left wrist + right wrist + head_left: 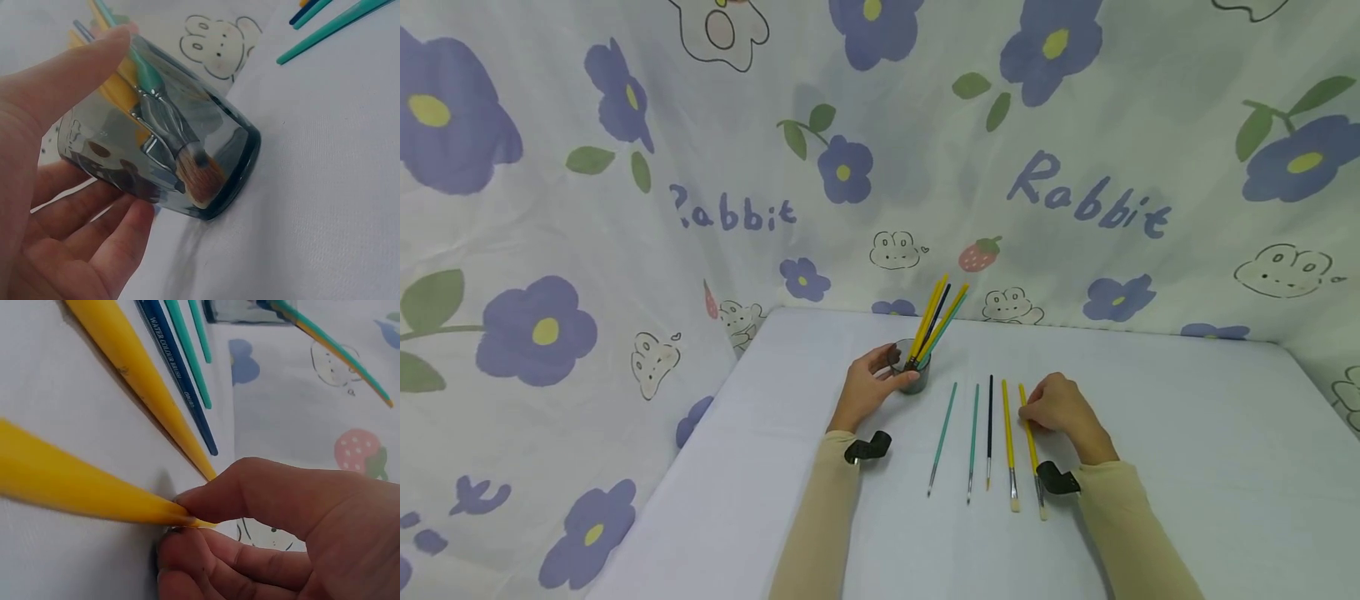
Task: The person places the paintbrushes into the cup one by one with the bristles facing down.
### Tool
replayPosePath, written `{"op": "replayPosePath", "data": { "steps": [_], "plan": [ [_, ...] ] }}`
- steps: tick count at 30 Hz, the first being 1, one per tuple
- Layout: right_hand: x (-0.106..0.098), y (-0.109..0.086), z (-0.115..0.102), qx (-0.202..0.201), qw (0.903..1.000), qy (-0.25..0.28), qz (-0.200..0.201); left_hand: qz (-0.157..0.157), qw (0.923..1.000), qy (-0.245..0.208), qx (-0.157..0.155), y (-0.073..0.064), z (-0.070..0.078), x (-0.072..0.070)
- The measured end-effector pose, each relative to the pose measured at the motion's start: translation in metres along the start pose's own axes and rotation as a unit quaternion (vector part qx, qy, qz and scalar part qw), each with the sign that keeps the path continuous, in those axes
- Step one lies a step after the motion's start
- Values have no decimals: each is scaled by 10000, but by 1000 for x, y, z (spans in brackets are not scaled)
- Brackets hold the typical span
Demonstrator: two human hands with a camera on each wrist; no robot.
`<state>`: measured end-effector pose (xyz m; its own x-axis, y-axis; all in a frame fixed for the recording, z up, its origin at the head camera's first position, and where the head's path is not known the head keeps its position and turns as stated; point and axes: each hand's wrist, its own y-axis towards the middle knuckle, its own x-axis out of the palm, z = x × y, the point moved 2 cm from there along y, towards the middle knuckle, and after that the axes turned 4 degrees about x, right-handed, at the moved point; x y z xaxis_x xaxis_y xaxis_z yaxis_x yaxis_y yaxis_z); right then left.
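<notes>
My left hand (867, 387) holds a smoky see-through glass cup (231, 140) at the back of the table, thumb on one side and fingers on the other. Several paintbrushes (937, 317) with yellow, dark blue and teal handles lean in it, bristles down. My right hand (1060, 404) pinches the handle end of the rightmost yellow paintbrush (87, 478) between thumb and fingers. That brush's bristles point toward the near edge. Left of it lie another yellow paintbrush (1008, 433), a dark blue paintbrush (989, 421) and two teal ones, the outer teal paintbrush (943, 433) slanting.
The table has a white cover (1210, 467). Behind it and on the left hangs a white curtain (925, 183) printed with purple flowers, rabbits and lettering. A black wrist mount (868, 447) sits on the left sleeve, and another black mount (1057, 478) on the right.
</notes>
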<state>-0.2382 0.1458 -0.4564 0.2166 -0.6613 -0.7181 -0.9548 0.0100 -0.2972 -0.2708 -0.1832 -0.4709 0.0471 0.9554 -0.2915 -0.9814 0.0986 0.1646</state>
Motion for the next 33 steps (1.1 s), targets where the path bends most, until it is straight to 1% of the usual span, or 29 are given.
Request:
{"op": "replayPosePath", "data": {
  "steps": [6,14,19,24,29,33],
  "plan": [
    [3,-2,-1,104,9995,-248,139,-58,10000,-37,18,0,0,0],
    [5,-5,-8,267,9958,-803,349,-107,9998,-86,116,0,1,0],
    [5,-6,-9,312,9950,-872,366,-94,9999,-82,115,0,0,0],
    [2,-3,-4,190,9981,-525,244,-24,9999,-43,144,-2,-1,0],
    [-7,-1,3,175,9998,106,34,7,9998,32,175,-1,-1,0],
    [-14,-1,4,198,9976,670,-7,-23,9999,-3,154,-2,-1,0]
  ]
}}
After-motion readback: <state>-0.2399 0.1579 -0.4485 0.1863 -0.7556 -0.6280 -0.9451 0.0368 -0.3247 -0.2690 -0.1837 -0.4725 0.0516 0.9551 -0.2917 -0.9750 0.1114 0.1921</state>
